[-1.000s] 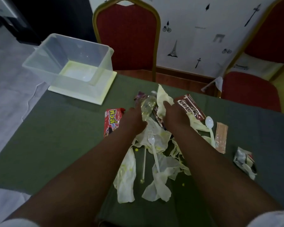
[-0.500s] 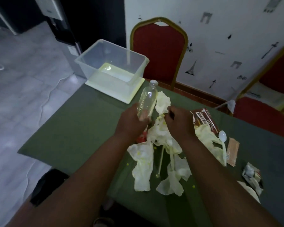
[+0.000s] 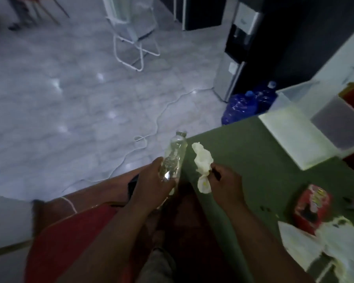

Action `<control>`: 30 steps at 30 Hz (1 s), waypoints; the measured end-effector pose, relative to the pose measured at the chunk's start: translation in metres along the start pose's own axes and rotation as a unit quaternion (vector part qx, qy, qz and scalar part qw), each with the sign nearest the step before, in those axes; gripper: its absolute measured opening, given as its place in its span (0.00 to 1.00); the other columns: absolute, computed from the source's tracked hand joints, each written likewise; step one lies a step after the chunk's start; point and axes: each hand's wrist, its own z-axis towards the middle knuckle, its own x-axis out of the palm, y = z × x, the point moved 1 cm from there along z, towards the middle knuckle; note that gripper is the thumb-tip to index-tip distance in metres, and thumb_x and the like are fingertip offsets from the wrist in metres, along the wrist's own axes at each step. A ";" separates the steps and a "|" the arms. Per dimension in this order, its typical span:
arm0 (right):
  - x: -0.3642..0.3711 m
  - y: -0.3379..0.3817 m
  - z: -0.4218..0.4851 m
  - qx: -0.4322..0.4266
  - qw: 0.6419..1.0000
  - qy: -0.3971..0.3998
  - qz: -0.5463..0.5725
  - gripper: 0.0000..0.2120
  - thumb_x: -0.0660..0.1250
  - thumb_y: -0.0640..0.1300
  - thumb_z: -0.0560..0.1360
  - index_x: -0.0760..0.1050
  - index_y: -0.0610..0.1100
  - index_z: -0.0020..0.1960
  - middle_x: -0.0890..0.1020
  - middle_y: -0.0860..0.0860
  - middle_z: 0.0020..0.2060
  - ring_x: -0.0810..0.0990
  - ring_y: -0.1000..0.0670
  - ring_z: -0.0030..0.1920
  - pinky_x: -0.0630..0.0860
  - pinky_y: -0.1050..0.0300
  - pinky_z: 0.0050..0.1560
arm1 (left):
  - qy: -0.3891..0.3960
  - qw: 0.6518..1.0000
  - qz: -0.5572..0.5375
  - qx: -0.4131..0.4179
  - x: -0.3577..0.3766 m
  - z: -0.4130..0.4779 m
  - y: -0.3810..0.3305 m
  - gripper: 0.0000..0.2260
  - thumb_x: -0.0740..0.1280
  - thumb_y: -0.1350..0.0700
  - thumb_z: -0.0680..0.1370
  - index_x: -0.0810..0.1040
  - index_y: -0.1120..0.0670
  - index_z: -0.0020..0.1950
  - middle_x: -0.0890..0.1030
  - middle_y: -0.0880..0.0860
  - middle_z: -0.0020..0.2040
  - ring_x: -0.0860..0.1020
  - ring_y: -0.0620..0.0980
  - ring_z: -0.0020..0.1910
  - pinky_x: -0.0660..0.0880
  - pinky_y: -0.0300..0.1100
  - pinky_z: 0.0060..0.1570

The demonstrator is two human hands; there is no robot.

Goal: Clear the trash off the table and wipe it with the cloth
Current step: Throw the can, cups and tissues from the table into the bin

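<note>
Blurred view, dim light. Nearest, at the right edge, crumpled white napkins (image 3: 323, 242) and a red snack wrapper (image 3: 312, 207) lie on the green-clothed table (image 3: 253, 160), partly cut off. The left hand (image 3: 151, 184) has its fingers wrapped round a clear empty plastic bottle (image 3: 173, 158), held out past the table's left edge. The right hand (image 3: 225, 184) pinches a wadded pale napkin (image 3: 202, 160) above the cloth. Beyond, a clear plastic bin (image 3: 307, 127) sits at the far corner; contents unclear. Open grey floor (image 3: 70, 99) lies left.

The left hand (image 3: 151, 185) grips a clear bottle (image 3: 173, 158); the right hand (image 3: 226, 183) pinches a crumpled napkin (image 3: 202, 160).
</note>
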 end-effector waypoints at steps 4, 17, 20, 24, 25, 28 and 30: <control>0.084 0.023 0.012 -0.005 0.996 0.091 0.026 0.07 0.70 0.38 0.73 0.82 0.45 0.50 0.84 0.51 0.40 0.80 0.53 0.40 0.75 0.59 0.41 | -0.032 0.996 -0.003 -0.089 -0.040 -0.007 0.078 0.19 0.73 0.49 0.67 0.76 0.43 0.56 0.81 0.42 0.48 0.80 0.41 0.47 0.74 0.35 0.43; 0.328 -0.095 0.032 0.279 0.913 0.298 0.005 0.05 0.66 0.38 0.75 0.79 0.44 0.49 0.82 0.44 0.49 0.81 0.43 0.52 0.71 0.60 0.46 | 0.043 0.923 -0.080 -0.373 0.031 0.025 0.318 0.16 0.74 0.51 0.71 0.78 0.49 0.57 0.82 0.45 0.47 0.79 0.39 0.44 0.71 0.29 0.35; 0.364 -0.128 0.038 0.337 0.889 0.309 -0.009 0.10 0.64 0.35 0.77 0.79 0.37 0.56 0.81 0.40 0.54 0.79 0.43 0.54 0.72 0.58 0.49 | 0.078 0.907 -0.079 -0.406 0.054 0.047 0.360 0.12 0.72 0.50 0.72 0.81 0.53 0.52 0.83 0.50 0.44 0.81 0.45 0.41 0.76 0.36 0.36; 0.393 -0.148 0.045 0.341 0.879 0.331 -0.028 0.11 0.63 0.35 0.77 0.78 0.36 0.58 0.79 0.40 0.58 0.77 0.42 0.58 0.72 0.57 0.53 | 0.088 0.884 -0.115 -0.445 0.074 0.071 0.386 0.10 0.70 0.52 0.75 0.83 0.59 0.46 0.84 0.57 0.41 0.83 0.52 0.38 0.78 0.41 0.37; 0.403 -0.153 0.049 0.344 0.879 0.330 -0.025 0.12 0.62 0.35 0.78 0.78 0.36 0.60 0.79 0.40 0.59 0.77 0.42 0.59 0.72 0.57 0.53 | 0.085 0.880 -0.120 -0.452 0.080 0.079 0.394 0.12 0.70 0.51 0.75 0.83 0.59 0.45 0.84 0.58 0.41 0.83 0.54 0.40 0.80 0.46 0.41; 0.413 -0.161 0.056 0.358 0.878 0.318 -0.010 0.16 0.60 0.36 0.78 0.75 0.39 0.64 0.78 0.40 0.61 0.79 0.41 0.57 0.75 0.53 0.54 | 0.082 0.870 -0.129 -0.469 0.090 0.088 0.402 0.13 0.68 0.48 0.76 0.82 0.57 0.43 0.84 0.56 0.41 0.83 0.54 0.40 0.79 0.49 0.44; 0.416 -0.164 0.056 0.386 0.869 0.308 0.024 0.17 0.57 0.36 0.79 0.73 0.39 0.66 0.79 0.40 0.55 0.81 0.42 0.48 0.78 0.51 0.45 | 0.064 0.866 -0.143 -0.475 0.095 0.091 0.401 0.11 0.68 0.49 0.77 0.79 0.55 0.39 0.81 0.53 0.37 0.80 0.50 0.36 0.76 0.43 0.36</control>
